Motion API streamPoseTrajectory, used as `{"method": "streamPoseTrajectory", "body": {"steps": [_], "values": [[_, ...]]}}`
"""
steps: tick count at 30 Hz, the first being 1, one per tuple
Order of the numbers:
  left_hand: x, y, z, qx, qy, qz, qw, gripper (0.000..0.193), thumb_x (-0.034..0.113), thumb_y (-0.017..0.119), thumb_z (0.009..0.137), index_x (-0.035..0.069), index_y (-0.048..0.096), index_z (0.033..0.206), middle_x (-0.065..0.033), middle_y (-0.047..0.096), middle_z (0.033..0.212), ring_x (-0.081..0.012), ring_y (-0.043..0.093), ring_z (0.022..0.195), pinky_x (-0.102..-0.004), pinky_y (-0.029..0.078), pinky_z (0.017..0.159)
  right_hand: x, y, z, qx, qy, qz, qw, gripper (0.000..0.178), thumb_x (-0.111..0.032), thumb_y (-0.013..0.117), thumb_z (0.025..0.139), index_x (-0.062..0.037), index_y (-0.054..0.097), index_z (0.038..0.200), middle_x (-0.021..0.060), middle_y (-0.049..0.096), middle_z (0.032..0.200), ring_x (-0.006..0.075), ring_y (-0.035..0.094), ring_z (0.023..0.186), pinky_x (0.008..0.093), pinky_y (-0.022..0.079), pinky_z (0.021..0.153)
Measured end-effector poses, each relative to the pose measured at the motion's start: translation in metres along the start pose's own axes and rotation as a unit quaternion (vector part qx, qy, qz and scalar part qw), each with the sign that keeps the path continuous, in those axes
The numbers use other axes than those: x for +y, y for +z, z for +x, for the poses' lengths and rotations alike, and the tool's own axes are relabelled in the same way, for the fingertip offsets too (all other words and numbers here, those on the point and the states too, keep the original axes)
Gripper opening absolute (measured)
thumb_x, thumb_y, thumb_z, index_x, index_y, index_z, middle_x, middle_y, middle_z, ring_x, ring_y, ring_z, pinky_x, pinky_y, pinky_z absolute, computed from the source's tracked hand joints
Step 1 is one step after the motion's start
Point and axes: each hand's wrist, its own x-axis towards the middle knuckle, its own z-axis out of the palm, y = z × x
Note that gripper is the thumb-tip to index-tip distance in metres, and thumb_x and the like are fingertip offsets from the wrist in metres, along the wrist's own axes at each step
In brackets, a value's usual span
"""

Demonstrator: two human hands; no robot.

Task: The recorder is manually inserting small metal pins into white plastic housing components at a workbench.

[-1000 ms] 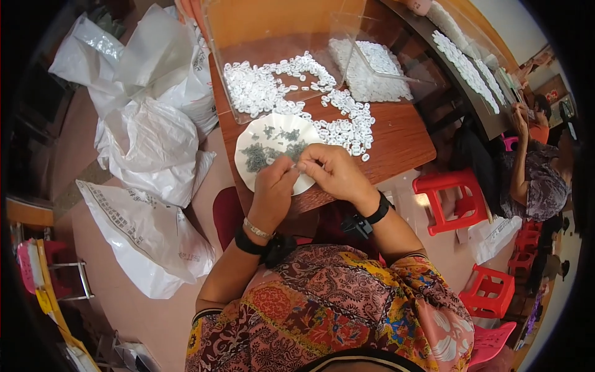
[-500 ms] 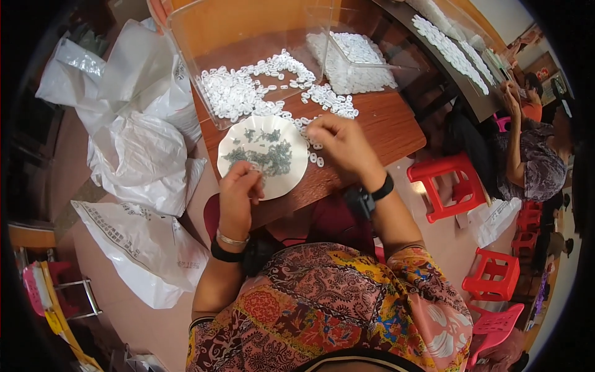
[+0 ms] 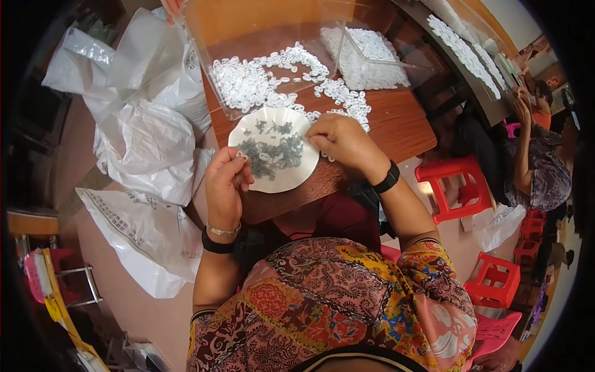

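- The left hand (image 3: 224, 181) has drawn back off the white plate (image 3: 248, 133), fingers now pinching one small white ring (image 3: 240, 155).
- The right hand (image 3: 343, 140), fingers curled, has moved to the loose rings (image 3: 347, 102).

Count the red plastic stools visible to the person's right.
4 red stools: one beside the table, one lower down, one at the bottom edge, partly cut off, one behind the seated co-worker. More may be hidden.

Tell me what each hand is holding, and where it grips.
Left hand pinches a small white plastic ring by its rim between the fingertips. Right hand rests on scattered rings; its hold is hidden.
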Motion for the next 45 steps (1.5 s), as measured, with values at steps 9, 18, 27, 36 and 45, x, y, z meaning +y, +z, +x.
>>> {"method": "streamPoseTrajectory", "body": {"steps": [9,18,27,36,45], "values": [[0.004,-0.007,0.000,-0.008,0.017,-0.036,0.999,0.013,0.017,0.049,0.089,0.006,0.054,0.084,-0.0002,0.052,0.068,-0.0091,0.051,0.057,-0.0194,0.035,0.049,-0.047,0.052,0.030,-0.040,-0.056,-0.039,0.997,0.013,-0.017,0.066,0.075,-0.0067,0.066,0.082,0.0101,0.059,0.078,0.0299,0.060,0.080,0.0402,0.049,0.069],[-0.001,-0.008,0.002,-0.007,0.008,-0.021,1.000,0.013,0.017,0.048,0.090,0.007,0.054,0.084,0.0002,0.052,0.068,-0.0083,0.051,0.056,-0.0186,0.035,0.048,-0.039,0.073,0.039,-0.061,-0.029,-0.086,0.994,0.012,-0.014,0.064,0.073,-0.0051,0.062,0.081,0.0119,0.059,0.076,0.0313,0.061,0.078,0.0417,0.049,0.067],[-0.018,0.007,0.004,-0.029,-0.030,-0.077,0.996,0.012,0.013,0.048,0.088,0.004,0.055,0.087,-0.0030,0.057,0.071,-0.0111,0.056,0.059,-0.0202,0.040,0.050,-0.026,0.043,0.033,-0.053,0.185,0.479,0.857,0.017,-0.005,0.062,0.086,0.0007,0.065,0.101,0.0016,0.064,0.081,0.0069,0.058,0.071,0.0211,0.048,0.064],[-0.037,0.027,0.008,-0.097,0.005,-0.172,0.980,0.016,0.013,0.044,0.091,0.001,0.053,0.091,-0.0067,0.059,0.076,-0.0156,0.059,0.066,-0.0242,0.044,0.056,-0.054,0.036,0.005,0.033,0.148,0.547,0.823,0.015,-0.005,0.062,0.087,0.0011,0.064,0.100,0.0023,0.064,0.084,0.0067,0.056,0.072,0.0200,0.046,0.068],[-0.035,0.029,0.004,-0.112,0.018,-0.168,0.979,0.017,0.015,0.045,0.092,0.001,0.054,0.088,-0.0060,0.058,0.074,-0.0136,0.056,0.063,-0.0235,0.043,0.057,-0.060,0.035,-0.012,0.056,0.081,0.464,0.880,0.020,-0.005,0.061,0.087,0.0013,0.065,0.106,0.0023,0.063,0.090,0.0068,0.055,0.077,0.0208,0.045,0.071]]}}
